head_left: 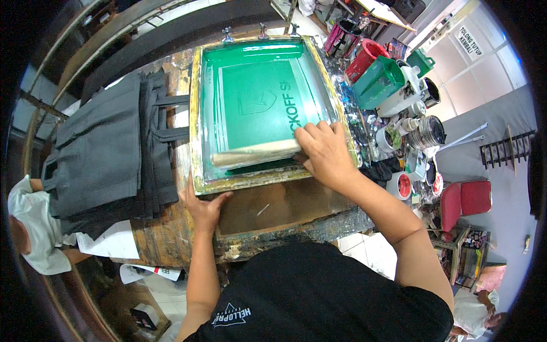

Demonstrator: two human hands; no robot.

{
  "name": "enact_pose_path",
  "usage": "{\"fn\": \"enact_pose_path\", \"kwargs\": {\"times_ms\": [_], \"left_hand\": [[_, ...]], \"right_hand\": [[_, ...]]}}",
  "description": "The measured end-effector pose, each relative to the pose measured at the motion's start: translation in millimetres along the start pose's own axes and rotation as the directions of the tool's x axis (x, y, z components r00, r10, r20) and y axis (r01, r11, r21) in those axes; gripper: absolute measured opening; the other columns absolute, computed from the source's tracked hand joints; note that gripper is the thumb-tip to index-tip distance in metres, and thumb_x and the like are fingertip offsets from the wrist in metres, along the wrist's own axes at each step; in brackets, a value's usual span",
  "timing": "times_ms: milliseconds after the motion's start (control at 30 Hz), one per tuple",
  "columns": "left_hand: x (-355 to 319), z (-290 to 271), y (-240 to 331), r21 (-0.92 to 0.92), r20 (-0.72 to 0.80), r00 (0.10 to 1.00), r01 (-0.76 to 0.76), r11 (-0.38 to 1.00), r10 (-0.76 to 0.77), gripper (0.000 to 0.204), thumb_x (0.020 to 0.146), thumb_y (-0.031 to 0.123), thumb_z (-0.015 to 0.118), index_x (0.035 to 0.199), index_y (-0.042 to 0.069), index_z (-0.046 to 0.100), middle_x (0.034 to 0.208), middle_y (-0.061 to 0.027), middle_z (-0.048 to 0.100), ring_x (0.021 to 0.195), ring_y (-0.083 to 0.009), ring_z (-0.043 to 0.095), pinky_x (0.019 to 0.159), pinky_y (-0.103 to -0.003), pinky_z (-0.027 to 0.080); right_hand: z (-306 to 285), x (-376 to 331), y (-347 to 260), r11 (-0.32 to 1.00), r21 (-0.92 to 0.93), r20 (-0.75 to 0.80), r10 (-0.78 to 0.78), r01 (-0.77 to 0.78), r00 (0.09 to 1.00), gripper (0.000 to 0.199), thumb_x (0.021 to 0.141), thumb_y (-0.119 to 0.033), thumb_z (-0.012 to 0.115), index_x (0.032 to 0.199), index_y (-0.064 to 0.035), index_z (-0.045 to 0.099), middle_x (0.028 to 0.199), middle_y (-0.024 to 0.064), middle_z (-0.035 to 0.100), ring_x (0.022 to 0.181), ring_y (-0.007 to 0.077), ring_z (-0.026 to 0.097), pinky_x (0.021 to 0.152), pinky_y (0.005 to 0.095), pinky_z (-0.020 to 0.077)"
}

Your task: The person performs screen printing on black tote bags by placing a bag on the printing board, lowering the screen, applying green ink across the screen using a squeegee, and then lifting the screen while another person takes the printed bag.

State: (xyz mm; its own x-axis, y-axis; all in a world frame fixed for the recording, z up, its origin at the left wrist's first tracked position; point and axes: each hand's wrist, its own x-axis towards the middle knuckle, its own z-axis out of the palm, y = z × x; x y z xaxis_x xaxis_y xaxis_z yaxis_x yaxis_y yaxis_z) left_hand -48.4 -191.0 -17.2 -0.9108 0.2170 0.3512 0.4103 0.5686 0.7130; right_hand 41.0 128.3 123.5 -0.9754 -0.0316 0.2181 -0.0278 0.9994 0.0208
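A screen printing frame (199, 108) with a yellowed, ink-stained rim lies on the worktable, its mesh (245, 85) coated with green ink and showing dark lettering and a shield outline. My right hand (326, 149) is closed round the right end of a squeegee (250, 153) with a pale wooden handle. The squeegee lies across the near part of the mesh, and its blade edge is mostly hidden. At the frame's near left corner, my left hand (203, 207) rests against the wood, thumb spread out to the right and fingers pointing up the side.
Dark fabric bags (102, 142) are stacked to the left, handles reaching the frame. Hinge clamps (262, 31) line its far edge. Ink tubs, a green container (378, 82) and a red bucket (364, 57) crowd the right. One person (37, 228) is at far left, another (476, 310) at lower right.
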Motion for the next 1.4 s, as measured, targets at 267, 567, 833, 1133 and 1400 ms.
{"fn": "enact_pose_path", "kwargs": {"times_ms": [267,567,833,1133,1400], "left_hand": [[-5,1,-3,-0.036,0.002,0.999,0.053,0.998,-0.053,0.120,0.047,0.035,0.104,0.148,-0.002,0.049,0.125,-0.0185,0.057,0.112,-0.0341,0.051,0.102,-0.045,0.043],[-4,0,-5,-0.004,-0.021,1.000,-0.007,1.000,0.007,0.124,0.041,0.047,0.101,0.144,-0.003,0.054,0.115,-0.0144,0.062,0.106,-0.0336,0.050,0.097,-0.046,0.038],[4,-12,5,0.415,0.053,0.996,-0.086,0.906,0.070,0.107,0.041,0.059,0.096,0.129,0.005,0.067,0.103,-0.0100,0.052,0.105,-0.0314,0.051,0.094,-0.048,0.035],[108,-26,37,0.340,0.068,0.918,-0.390,0.856,0.391,0.111,0.066,0.093,0.063,0.135,0.006,0.066,0.098,-0.0116,0.051,0.094,-0.0311,0.049,0.089,-0.047,0.036],[291,70,85,0.351,0.021,0.743,-0.633,0.690,0.669,0.062,0.089,0.052,0.074,0.131,0.006,0.067,0.124,-0.0193,0.063,0.117,-0.0380,0.057,0.103,-0.049,0.041]], "right_hand": [[51,78,40,0.998,-0.049,-0.170,0.022,-0.031,0.985,0.045,0.074,-0.021,0.083,0.111,-0.0129,0.058,0.101,0.0050,0.062,0.099,0.0270,0.058,0.088,0.0483,0.0378],[124,231,131,0.987,-0.159,-0.410,-0.036,-0.033,0.911,0.046,0.079,-0.011,0.075,0.121,-0.0163,0.058,0.109,0.0034,0.065,0.107,0.0262,0.062,0.087,0.0549,0.0386],[104,286,166,0.997,-0.076,-0.014,0.027,-0.028,1.000,0.060,0.077,-0.028,0.083,0.130,-0.0178,0.056,0.123,0.0028,0.065,0.121,0.0288,0.060,0.096,0.0645,0.0402],[110,264,152,0.990,-0.132,-0.237,0.022,-0.055,0.971,0.057,0.079,-0.022,0.082,0.130,-0.0188,0.057,0.123,0.0031,0.065,0.118,0.0273,0.061,0.098,0.0644,0.0396],[118,257,141,0.992,-0.109,-0.256,0.028,-0.057,0.966,0.049,0.082,-0.016,0.077,0.127,-0.0181,0.058,0.117,0.0025,0.066,0.114,0.0267,0.061,0.099,0.0610,0.0382]]}}
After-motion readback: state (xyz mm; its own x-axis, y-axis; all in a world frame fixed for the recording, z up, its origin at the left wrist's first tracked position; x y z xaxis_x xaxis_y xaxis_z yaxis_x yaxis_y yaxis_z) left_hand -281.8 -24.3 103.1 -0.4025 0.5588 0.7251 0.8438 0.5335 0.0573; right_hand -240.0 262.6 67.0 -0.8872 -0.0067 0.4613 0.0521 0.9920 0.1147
